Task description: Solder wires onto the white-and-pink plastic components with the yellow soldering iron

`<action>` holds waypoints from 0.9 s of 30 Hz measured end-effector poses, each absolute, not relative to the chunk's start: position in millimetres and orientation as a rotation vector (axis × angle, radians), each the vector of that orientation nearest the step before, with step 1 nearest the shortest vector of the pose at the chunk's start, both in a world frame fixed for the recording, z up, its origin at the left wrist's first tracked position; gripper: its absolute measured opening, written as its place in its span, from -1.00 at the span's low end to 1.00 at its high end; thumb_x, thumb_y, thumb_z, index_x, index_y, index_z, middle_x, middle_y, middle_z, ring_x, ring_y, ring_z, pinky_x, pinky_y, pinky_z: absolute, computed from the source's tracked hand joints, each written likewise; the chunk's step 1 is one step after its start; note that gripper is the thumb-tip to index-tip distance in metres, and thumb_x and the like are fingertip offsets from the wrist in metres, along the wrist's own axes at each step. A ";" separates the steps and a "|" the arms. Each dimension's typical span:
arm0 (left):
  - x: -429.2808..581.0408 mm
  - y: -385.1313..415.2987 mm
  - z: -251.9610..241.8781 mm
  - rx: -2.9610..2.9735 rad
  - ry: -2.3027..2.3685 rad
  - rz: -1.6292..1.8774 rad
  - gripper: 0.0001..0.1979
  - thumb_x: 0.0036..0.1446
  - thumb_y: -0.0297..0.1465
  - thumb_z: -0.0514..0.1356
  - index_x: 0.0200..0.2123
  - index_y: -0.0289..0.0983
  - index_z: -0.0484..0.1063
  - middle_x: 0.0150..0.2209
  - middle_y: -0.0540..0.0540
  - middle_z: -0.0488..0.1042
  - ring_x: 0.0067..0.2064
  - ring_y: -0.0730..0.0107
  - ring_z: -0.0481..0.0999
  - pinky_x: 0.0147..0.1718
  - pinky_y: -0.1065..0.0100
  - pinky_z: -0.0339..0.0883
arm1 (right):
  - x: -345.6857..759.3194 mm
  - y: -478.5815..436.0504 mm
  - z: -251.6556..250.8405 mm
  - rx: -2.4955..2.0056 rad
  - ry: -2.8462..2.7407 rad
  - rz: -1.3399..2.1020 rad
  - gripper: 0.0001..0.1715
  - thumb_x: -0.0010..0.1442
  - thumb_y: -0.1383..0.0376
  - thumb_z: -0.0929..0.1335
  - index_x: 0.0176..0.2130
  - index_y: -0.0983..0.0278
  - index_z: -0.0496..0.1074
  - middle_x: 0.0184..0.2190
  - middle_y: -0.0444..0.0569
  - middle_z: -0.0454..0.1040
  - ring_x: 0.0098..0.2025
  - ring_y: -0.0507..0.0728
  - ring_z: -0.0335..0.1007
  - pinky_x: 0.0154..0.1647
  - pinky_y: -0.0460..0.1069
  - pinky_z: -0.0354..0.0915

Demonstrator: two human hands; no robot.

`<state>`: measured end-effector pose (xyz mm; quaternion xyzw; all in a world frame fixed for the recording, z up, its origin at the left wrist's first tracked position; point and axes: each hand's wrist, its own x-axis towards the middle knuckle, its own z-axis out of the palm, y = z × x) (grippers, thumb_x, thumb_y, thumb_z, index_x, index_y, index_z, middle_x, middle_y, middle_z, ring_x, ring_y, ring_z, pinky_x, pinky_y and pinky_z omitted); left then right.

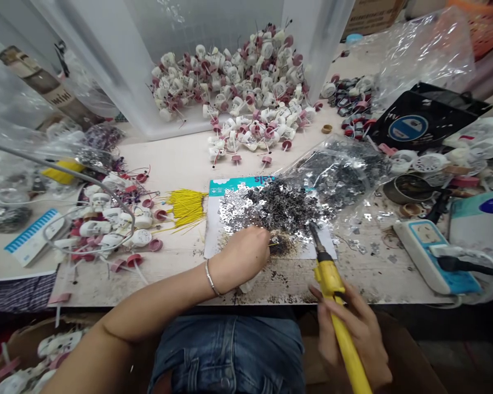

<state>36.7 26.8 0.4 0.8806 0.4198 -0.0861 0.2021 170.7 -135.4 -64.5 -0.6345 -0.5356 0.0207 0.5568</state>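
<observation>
My right hand (363,334) is wrapped round the yellow handle of a soldering iron (327,276). Its dark metal tip points up and forward, at the right edge of a heap of small silver and dark metal pieces (285,205). Closed with the knuckles up, my left hand (242,254) is over the front of the white card (213,243) under the heap. A thin yellow wire (273,244) pokes out from its fingers; most of it is hidden. Left of the card lies a bundle of yellow wires (187,208).
A translucent bin (139,104) on its side spills white and pink parts (246,82). More such parts (115,219) lie at left, near a bent grey cable. A plastic bag (345,169) of metal pieces, a metal cup (406,189) and a power strip (435,257) are at right.
</observation>
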 end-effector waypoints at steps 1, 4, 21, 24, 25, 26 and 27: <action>35.6 24.3 4.3 2.453 1.158 -0.221 -0.79 0.14 -0.53 0.07 -0.44 -0.37 0.49 -0.44 -0.20 0.55 -0.40 0.27 0.52 -0.39 0.31 0.37 | 167.7 -130.3 -66.1 -1.479 -1.279 0.022 -0.74 0.03 0.59 0.43 -0.30 0.29 0.47 0.05 0.00 0.45 -0.05 0.16 0.52 -0.18 -0.02 0.55; 34.5 13.5 12.3 2.382 1.021 -0.110 -0.81 0.13 -0.51 0.12 -0.45 -0.35 0.51 -0.47 -0.14 0.55 -0.44 0.33 0.50 -0.44 0.37 0.34 | 159.2 -112.7 -68.9 -1.409 -1.247 -0.038 -0.73 -0.03 0.60 0.46 -0.43 0.29 0.40 0.07 -0.02 0.39 0.01 0.16 0.48 -0.14 0.02 0.56; -59.0 -10.3 16.7 2.490 0.998 0.803 -0.81 0.24 -0.53 0.15 -0.10 -0.26 0.45 -0.30 -0.10 0.58 -0.29 0.41 0.54 -0.31 0.39 0.44 | 121.0 -73.8 -67.0 -1.268 -1.527 0.216 -0.84 0.14 0.51 0.36 -0.34 0.27 0.35 0.05 0.01 0.25 0.00 0.08 0.44 -0.14 -0.07 0.51; -74.9 -19.4 11.2 2.785 0.669 0.451 -0.75 0.30 -0.54 0.03 -0.02 -0.28 0.40 -0.35 -0.10 0.58 -0.39 0.39 0.50 -0.39 0.35 0.41 | 118.0 -71.0 -63.9 -1.340 -1.409 0.181 -0.77 0.09 0.49 0.42 -0.41 0.26 0.29 0.02 0.01 0.28 0.02 0.09 0.41 -0.13 -0.06 0.50; -76.3 -22.5 7.6 2.822 0.572 0.372 -0.73 0.31 -0.55 0.00 -0.01 -0.30 0.40 -0.37 -0.10 0.57 -0.40 0.39 0.49 -0.38 0.34 0.41 | 116.2 -70.7 -62.7 -1.360 -1.365 0.184 -0.75 0.08 0.48 0.43 -0.42 0.26 0.27 0.00 0.01 0.30 0.02 0.09 0.40 -0.13 -0.05 0.50; -75.8 -25.5 3.3 2.817 0.515 0.340 -0.73 0.32 -0.56 -0.02 -0.03 -0.32 0.41 -0.39 -0.11 0.57 -0.40 0.39 0.49 -0.36 0.33 0.42 | 113.9 -70.4 -61.9 -1.371 -1.325 0.196 -0.73 0.07 0.47 0.44 -0.42 0.25 0.26 -0.02 0.01 0.31 0.02 0.09 0.40 -0.13 -0.05 0.50; -73.9 -28.2 -1.5 2.770 0.499 0.368 -0.74 0.31 -0.56 -0.01 -0.06 -0.34 0.43 -0.39 -0.11 0.56 -0.39 0.39 0.50 -0.33 0.33 0.43 | 111.6 -69.9 -61.8 -1.378 -1.290 0.214 -0.72 0.07 0.47 0.44 -0.42 0.25 0.25 -0.04 0.01 0.32 0.01 0.08 0.41 -0.13 -0.05 0.49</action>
